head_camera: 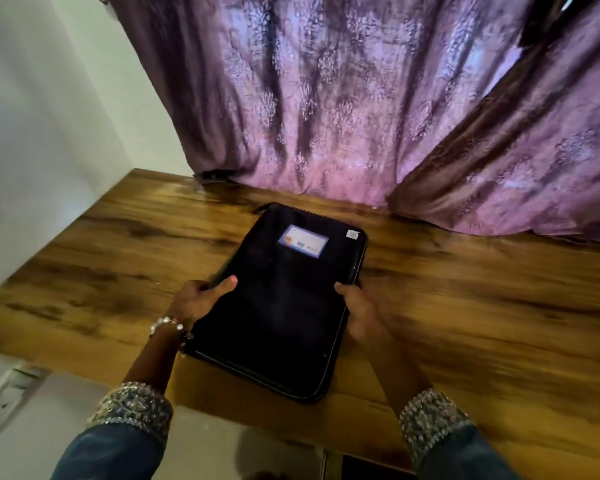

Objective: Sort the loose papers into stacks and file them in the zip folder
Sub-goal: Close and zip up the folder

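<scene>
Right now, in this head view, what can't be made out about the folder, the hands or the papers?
- Zip folder: contents hidden by its closed cover.
- Its label: print blurred.
- Loose papers: none in frame.
- Left hand and right hand: fingers hidden beneath the folder's edges.

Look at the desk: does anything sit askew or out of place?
Yes. The black zip folder lies skewed on the wooden desk, its near corner overhanging the front edge. No loose papers show.
</scene>
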